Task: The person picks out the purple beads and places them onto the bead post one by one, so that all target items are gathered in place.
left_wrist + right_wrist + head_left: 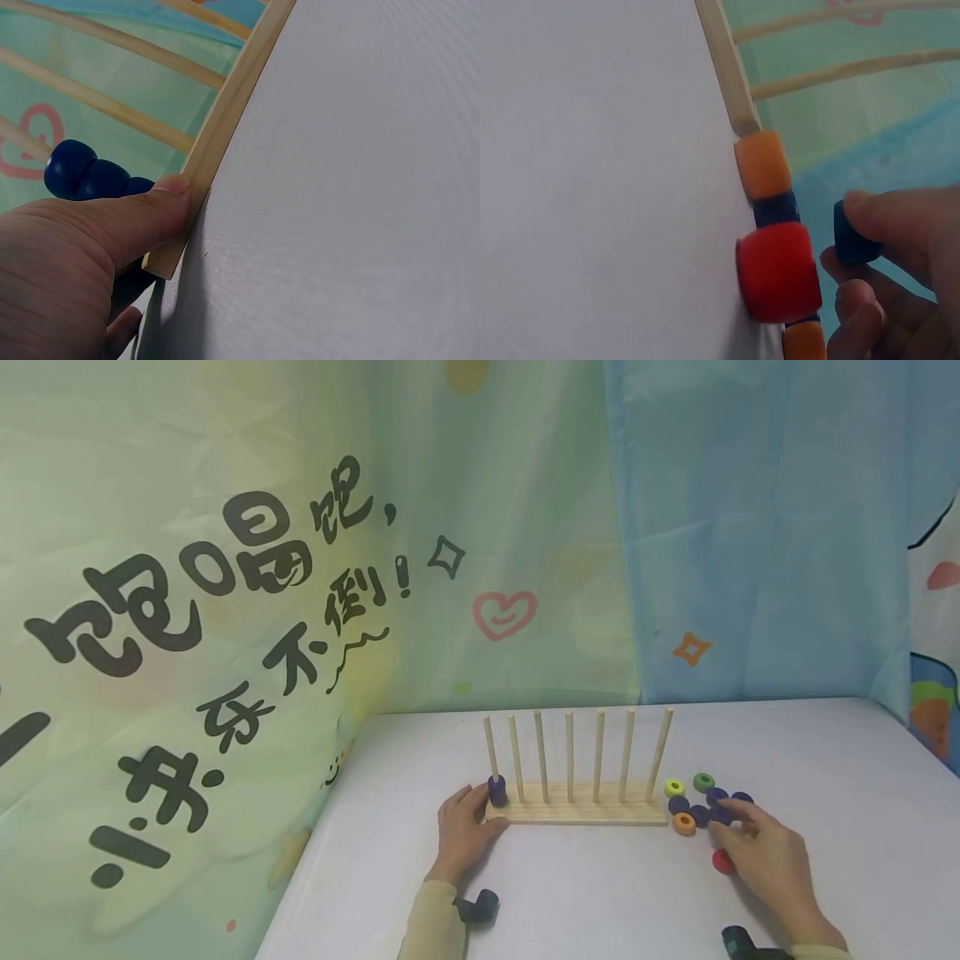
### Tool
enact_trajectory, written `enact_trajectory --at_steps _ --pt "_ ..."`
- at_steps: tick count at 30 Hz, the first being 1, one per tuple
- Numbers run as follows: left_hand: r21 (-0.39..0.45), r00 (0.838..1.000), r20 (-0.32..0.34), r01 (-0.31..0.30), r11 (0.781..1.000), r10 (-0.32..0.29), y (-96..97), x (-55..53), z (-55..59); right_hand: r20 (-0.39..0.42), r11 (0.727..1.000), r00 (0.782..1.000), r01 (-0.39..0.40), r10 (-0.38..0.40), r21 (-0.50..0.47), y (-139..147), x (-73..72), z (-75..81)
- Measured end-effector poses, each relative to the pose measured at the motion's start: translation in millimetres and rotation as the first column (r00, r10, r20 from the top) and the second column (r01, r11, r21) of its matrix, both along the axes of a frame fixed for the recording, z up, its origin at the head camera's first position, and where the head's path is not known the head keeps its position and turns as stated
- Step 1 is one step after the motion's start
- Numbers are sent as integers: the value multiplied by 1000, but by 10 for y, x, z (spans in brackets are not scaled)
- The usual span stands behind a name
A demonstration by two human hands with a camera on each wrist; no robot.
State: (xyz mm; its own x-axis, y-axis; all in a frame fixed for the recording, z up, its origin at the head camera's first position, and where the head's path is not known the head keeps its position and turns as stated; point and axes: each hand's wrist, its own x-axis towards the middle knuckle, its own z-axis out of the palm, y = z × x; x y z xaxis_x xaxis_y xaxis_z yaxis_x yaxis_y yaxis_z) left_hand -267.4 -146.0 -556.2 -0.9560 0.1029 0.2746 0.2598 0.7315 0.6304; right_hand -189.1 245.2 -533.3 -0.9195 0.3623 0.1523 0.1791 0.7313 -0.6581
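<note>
A wooden peg stand (577, 814) with a row of upright pegs stands on the table. Its leftmost peg carries a short stack of dark blue beads (71, 169). My left hand (463, 835) grips the base's left end, thumb (169, 196) along the front edge and the other fingers mostly hidden behind. Right of the stand, my right hand (768, 856) pinches a blue bead (853, 236) between thumb and fingertips, raised above the table in the right wrist view. Around it lie a red bead (722, 861), an orange bead (684, 824) and several more blue ones.
A yellow bead (675, 787) and a green bead (703, 782) lie at the back of the loose group, close to the base's right end. The white table (585, 893) reaches back to a printed curtain (495, 527), which also hangs along the left side.
</note>
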Motion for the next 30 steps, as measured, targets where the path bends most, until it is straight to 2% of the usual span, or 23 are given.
enact_trajectory --at_steps 6,13,20,24,30 --pt "5 1000 14 -1 1000 1 -6 -4 -18 -25 995 999 -46 44 -86 -121 53 99" --pt "-5 1000 1 1 1000 -1 -12 -5 -25 -42 979 994 -108 102 -170 -251 86 228" --pt "16 1000 13 0 1000 -1 -16 -3 -9 -14 977 989 -149 149 -151 -454 11 154" --pt "16 1000 6 3 1000 -3 -17 -9 -10 -1 965 983 -182 185 -188 -530 17 126" --pt "10 1000 -3 3 1000 -3 -14 -15 -29 -60 945 971 -240 233 -223 -615 36 77"
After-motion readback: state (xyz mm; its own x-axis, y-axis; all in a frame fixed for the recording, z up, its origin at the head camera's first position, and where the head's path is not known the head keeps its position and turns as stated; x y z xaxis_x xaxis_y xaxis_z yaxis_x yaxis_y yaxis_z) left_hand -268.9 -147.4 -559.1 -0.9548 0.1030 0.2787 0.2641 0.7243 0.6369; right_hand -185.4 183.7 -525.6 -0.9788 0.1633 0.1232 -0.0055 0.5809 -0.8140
